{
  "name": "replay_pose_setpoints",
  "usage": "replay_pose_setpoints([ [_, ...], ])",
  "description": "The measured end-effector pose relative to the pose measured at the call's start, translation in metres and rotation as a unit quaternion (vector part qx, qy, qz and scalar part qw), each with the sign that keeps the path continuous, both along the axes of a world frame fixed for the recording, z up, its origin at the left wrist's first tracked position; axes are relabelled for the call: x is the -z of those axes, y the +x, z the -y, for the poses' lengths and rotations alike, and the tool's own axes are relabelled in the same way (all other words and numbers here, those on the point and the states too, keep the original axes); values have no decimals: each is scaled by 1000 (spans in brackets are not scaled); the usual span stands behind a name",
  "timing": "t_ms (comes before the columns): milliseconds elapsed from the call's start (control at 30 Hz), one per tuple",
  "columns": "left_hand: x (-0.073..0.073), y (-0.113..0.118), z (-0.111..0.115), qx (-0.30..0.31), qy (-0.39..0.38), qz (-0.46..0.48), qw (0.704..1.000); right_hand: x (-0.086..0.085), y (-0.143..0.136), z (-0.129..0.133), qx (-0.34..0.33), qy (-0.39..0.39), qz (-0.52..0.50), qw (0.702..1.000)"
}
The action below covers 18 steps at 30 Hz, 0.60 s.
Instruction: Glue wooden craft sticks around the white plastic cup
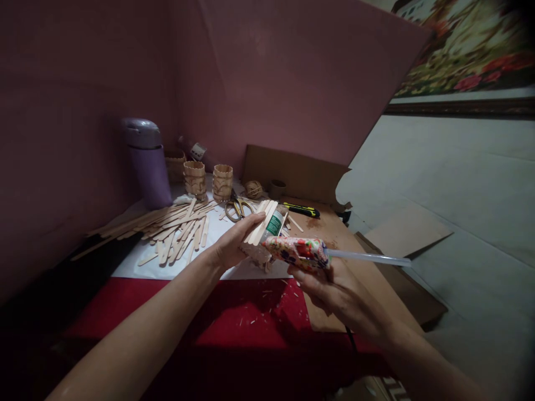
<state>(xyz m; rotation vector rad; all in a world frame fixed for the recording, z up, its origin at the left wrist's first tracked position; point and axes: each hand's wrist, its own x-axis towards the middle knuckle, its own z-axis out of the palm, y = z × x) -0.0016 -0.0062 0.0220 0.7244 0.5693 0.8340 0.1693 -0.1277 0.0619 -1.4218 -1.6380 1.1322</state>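
My left hand point(234, 243) is wrapped round a clear plastic container point(273, 224) with a green label. Several pale craft sticks point(263, 224) lie side by side against its wall, under my thumb. In my right hand point(321, 284) is a glue gun point(297, 250) with a flowery pattern, and a long clear glue stick point(368, 255) juts out of its back end. The gun's nozzle points left, close to the container and the sticks. Whether the tip touches them I cannot tell. The container's underside is partly hidden by my fingers and the gun.
Loose craft sticks point(179, 234) are heaped on white paper at the left. Behind stand a purple bottle point(148, 167), two small wooden cups point(223, 182), scissors point(237, 209) and a twine ball point(253, 190). A yellow-black cutter point(301, 210) lies on cardboard point(346, 250); red cloth point(200, 312) hangs in front.
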Motion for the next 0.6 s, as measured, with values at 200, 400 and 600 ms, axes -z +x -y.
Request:
replay_pose_setpoints([
  [200,0,-1,1,-8,-3,-7,1000,-1,0,1,0,0,21,1000],
  [400,-3,0,2,-9,-2,-6,1000,-1,0,1,4,-3,39,999],
  [600,3,-1,-1,24,12,5,1000,2,2,1,8,-8,40,999],
])
